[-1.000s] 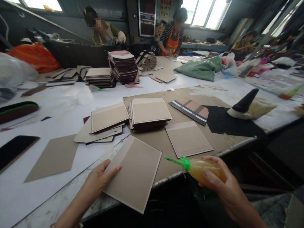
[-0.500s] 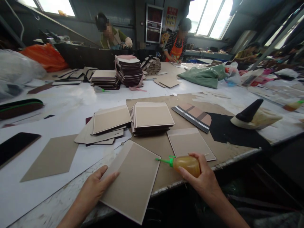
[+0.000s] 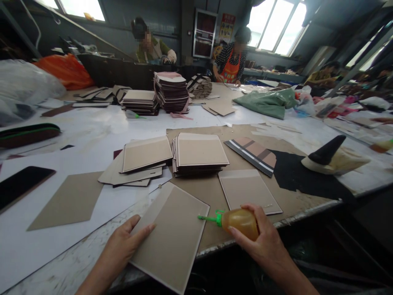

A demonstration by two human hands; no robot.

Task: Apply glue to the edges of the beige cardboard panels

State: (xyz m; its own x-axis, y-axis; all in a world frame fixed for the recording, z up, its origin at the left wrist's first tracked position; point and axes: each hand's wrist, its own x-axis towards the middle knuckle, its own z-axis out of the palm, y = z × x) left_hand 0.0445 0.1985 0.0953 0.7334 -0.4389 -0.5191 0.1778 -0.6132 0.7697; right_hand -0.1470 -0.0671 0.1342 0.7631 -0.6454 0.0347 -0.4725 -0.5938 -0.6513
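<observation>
My left hand grips a beige rectangular panel by its left edge, thumb on top, with the panel tilted over the table's front edge. Closed round a glue bottle of amber liquid is my right hand. The bottle lies nearly level, and its green nozzle points left, its tip over the panel's right edge; whether it touches I cannot tell. Just beyond the bottle rests another beige panel, flat on brown sheeting. Behind are a neat stack of panels and a looser pile to its left.
On the right, a black-handled tool with a pale base stands by black cloth. A striped piece lies nearby. A phone is at left. Taller stacks and a green cloth lie farther back, with people working beyond.
The glue bottle has moved slightly down and left, its nozzle tip shifting along the panel's right edge toward me. My left hand keeps its hold. The whole view has shifted slightly.
</observation>
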